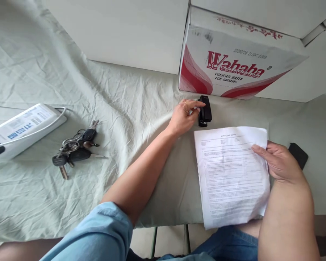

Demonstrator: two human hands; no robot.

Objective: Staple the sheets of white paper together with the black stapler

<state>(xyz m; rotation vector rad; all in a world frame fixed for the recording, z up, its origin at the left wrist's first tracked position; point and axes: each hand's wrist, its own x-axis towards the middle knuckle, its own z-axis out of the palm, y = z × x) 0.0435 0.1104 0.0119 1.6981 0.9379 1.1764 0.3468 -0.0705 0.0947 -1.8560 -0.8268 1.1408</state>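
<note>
At the foot of the carton, a black stapler (pixel 205 110) lies on the cloth. My left hand (pixel 183 115) is at its left side, with the index finger over its top and the thumb against its near edge; the other fingers are partly hidden. Printed sheets of paper (pixel 232 177) are tilted over the table's front edge, gripped at the right side by my right hand (pixel 281 161). The thumb presses on the front and the fingers are behind the paper.
A white carton with red lettering (pixel 228 61) stands at the back, beside other white boxes (pixel 133 32). Keys (pixel 76 146) and a white device with a cord (pixel 27 130) lie at left. A dark flat object (pixel 299 155) is partly behind my right hand. Wrinkled pale cloth (pixel 97 203) covers the table.
</note>
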